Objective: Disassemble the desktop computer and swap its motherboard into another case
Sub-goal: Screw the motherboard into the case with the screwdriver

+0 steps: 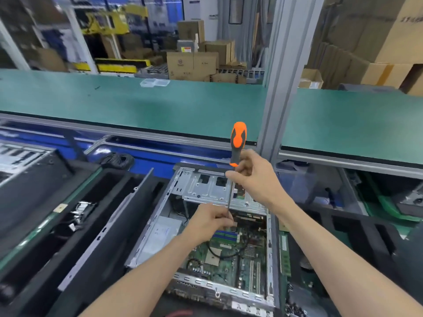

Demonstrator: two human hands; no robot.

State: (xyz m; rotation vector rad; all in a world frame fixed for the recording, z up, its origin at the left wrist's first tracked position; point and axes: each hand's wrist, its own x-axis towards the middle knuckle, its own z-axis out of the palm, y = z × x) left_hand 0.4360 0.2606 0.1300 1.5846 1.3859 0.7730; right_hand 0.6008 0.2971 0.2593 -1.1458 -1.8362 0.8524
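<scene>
Head view: right hand [254, 179] is gripping the lower handle of the orange screwdriver [238, 140], fingers curled round it, shaft standing nearly upright. Left hand [211, 219] is pinching the shaft near its tip over the motherboard [231, 259], which is sitting inside the open computer case [206, 188] on the bench.

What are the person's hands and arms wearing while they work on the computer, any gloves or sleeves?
Nothing that shows. The left hand and the right hand are bare, with no gloves, rings or watch. Both forearms are uncovered as far as the picture's lower edge, so no sleeve is in view.
</scene>
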